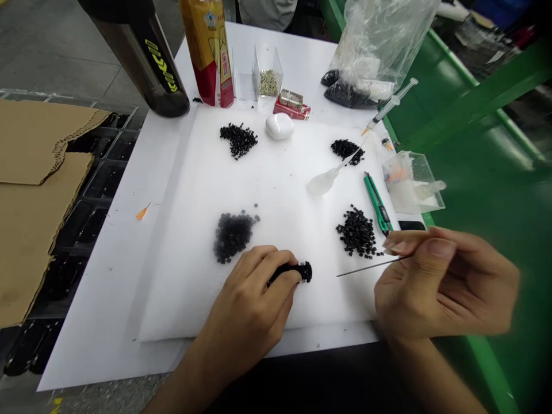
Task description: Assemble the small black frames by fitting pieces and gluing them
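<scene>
My left hand (254,293) is wrapped round a small black cylindrical part (305,271), whose ribbed end sticks out to the right; the rest is covered by my fingers. To its right, my right hand (448,282) pinches a thin dark needle-like rod (366,268). The rod's tip points left and stays apart from the cylinder. Both hands are over a white foam pad (190,287). Small black square pieces lie in a pile (233,236) beyond my left hand and in another pile (357,232) near the rod.
Farther back are two piles of tiny black bits (238,141), a white lump (279,126) and a dropper bottle (323,181). A green cutter (378,202), a syringe (390,106) and a clear box (414,181) line the right. A dark bottle (146,63) stands back left.
</scene>
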The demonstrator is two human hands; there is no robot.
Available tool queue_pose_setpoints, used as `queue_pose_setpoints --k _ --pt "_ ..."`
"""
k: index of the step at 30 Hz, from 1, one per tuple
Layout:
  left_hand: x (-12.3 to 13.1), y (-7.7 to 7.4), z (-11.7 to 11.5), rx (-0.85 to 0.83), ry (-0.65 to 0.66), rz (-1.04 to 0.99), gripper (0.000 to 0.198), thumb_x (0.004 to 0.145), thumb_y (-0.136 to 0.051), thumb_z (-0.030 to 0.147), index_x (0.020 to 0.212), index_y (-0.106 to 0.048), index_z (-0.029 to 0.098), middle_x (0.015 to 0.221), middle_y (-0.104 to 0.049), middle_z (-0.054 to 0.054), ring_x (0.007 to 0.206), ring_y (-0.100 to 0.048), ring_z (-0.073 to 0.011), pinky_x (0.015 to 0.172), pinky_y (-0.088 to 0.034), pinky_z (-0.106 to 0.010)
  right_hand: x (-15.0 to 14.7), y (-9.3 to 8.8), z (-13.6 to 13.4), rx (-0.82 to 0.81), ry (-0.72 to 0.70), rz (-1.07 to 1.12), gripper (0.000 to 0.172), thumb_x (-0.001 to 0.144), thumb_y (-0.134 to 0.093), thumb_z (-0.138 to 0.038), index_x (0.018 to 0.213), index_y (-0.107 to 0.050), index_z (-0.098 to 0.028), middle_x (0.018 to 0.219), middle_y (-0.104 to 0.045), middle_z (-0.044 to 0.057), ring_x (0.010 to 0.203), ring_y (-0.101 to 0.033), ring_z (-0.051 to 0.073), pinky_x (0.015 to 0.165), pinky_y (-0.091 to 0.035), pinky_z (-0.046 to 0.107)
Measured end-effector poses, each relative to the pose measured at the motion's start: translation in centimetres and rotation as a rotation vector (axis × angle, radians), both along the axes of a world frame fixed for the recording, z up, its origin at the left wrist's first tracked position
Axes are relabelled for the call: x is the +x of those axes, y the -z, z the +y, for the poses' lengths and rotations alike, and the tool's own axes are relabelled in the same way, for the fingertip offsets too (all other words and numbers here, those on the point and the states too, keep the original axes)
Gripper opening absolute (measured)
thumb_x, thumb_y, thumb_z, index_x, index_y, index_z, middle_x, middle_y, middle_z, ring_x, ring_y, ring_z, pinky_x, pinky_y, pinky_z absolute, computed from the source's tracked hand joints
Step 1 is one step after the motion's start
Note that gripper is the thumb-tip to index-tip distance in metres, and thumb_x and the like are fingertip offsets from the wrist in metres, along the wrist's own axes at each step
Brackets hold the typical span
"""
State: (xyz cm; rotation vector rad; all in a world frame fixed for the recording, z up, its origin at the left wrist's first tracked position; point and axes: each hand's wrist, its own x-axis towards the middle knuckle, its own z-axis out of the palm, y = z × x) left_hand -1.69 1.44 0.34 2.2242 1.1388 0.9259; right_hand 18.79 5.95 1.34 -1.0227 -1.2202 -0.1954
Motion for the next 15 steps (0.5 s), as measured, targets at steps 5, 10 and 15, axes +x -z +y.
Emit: queue_pose_setpoints --k 5,10,15 --pt "0.1 0.0 0.2 0.137 0.048 0.074 0.040 0.094 -0.050 -0.002 0.128 -0.065 0.015 0.137 -0.063 -0.009 0.126 -0.053 -0.0285 0.104 -0.048 -0.048 7.5 -3.0 3.5 0.042 0.382 -0.171 0.021 0.096 -0.063 -0.021 0.104 -0.075 -0.007 0.080 -0.067 0.006 0.065 -0.071 0.017 0.059 -0.054 0.029" --pt "0.0 0.4 0.9 0.295 0.102 0.188 0.026 0.097 -0.055 0.012 0.116 -0.071 0.019 0.133 -0.069 -0.003 0.123 -0.060 -0.0290 0.097 -0.051 -0.044 15.2 -4.3 7.2 -0.157 0.519 -0.311 0.026 0.097 -0.062 -0.033 0.112 -0.073 -0.014 0.089 -0.074 0.008 0.077 -0.071 0.017 0.075 -0.054 0.029" --pt "-1.0 2.4 2.1 0.496 0.109 0.237 0.025 0.097 -0.057 0.014 0.113 -0.073 0.026 0.129 -0.071 0.003 0.118 -0.065 -0.0258 0.092 -0.055 -0.037 16.7 -2.6 9.4 -0.194 0.658 -0.376 0.032 0.099 -0.060 -0.041 0.104 -0.074 -0.012 0.085 -0.075 0.009 0.070 -0.067 0.017 0.070 -0.050 0.030"
